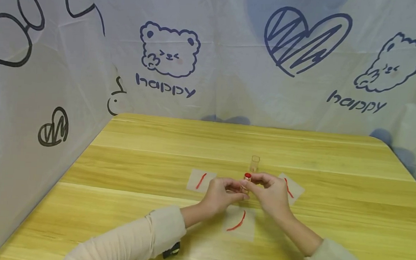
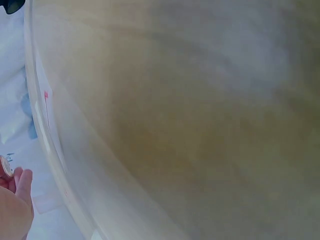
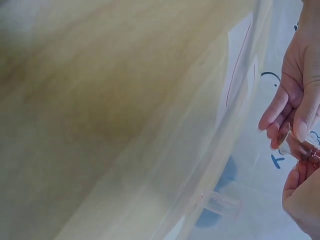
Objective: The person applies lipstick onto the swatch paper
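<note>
A lipstick (image 1: 248, 176) with a red tip and a shiny, clear-walled tube stands roughly upright between both hands, above the table. My left hand (image 1: 220, 193) holds its lower part between thumb and fingers. Higher up, my right hand (image 1: 274, 191) pinches the tube near the red end. In the right wrist view, the left hand (image 3: 300, 75) and right hand (image 3: 305, 200) meet at the lipstick (image 3: 300, 147). Only part of a hand (image 2: 15, 210) and the lipstick's end (image 2: 6, 167) show at the left wrist view's edge. Behind the hands is a clear cap (image 1: 255, 163).
Three pale paper pieces with red strokes lie on the wooden table (image 1: 139, 158): a left one (image 1: 193, 180), a right one (image 1: 298, 189) partly behind the right hand, and a near one (image 1: 248, 228). A printed cloth (image 1: 225, 68) hangs behind the table and along its left side.
</note>
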The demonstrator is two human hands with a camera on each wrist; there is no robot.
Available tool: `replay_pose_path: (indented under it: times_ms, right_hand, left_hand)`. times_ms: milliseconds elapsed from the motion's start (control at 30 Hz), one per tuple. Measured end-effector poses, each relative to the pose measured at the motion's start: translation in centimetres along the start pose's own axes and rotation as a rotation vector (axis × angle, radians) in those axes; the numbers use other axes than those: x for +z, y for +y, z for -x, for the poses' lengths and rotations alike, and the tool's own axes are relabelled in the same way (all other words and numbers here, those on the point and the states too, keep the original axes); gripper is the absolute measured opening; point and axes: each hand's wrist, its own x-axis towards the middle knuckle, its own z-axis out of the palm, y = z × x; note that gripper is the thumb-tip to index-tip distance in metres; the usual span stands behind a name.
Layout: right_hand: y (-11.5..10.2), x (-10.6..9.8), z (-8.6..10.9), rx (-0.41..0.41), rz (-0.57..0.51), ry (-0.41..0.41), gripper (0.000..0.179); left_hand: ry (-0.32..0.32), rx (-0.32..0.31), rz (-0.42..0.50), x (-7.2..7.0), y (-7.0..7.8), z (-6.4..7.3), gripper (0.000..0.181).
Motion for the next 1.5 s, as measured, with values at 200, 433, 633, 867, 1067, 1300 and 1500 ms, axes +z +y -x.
replay_pose_path:
  times_ms: [200,433,633,867,1067,1300,1500]
  right_hand:
    - [0.0,-0.4,-0.2,0.000,0.044,-0.039,0.017]
    - [-0.1,-0.7,-0.3,-0.006,0.023,-0.105,0.015]
    - [0.1,-0.7,-0.4,-0.010,0.023,-0.117,0.016]
    - [0.0,-0.4,-0.4,0.029,0.039,-0.077,0.016]
    - [0.0,0.0,-0.6,0.052,0.065,-0.015,0.014]
    - [0.1,0.2,-0.7,0.050,0.053,0.008,0.013]
    - [0.0,0.1,-0.7,0.056,0.083,0.005,0.015]
  left_hand:
    - [-0.061,0.044,-0.042,-0.7,0.1,-0.2,0.021]
    - [-0.150,0.037,-0.069,-1.4,0.1,-0.6,0.023]
    - [-0.200,0.039,-0.069,-1.8,0.1,-0.7,0.024]
    - [-0.186,0.073,-0.041,-1.4,-0.2,-0.5,0.026]
    - [-0.045,0.081,-0.007,-0.4,0.1,-0.2,0.024]
    - [0.084,0.123,-0.060,0.1,0.2,0.0,0.021]
    - [0.040,0.099,-0.047,-0.2,0.4,-0.1,0.020]
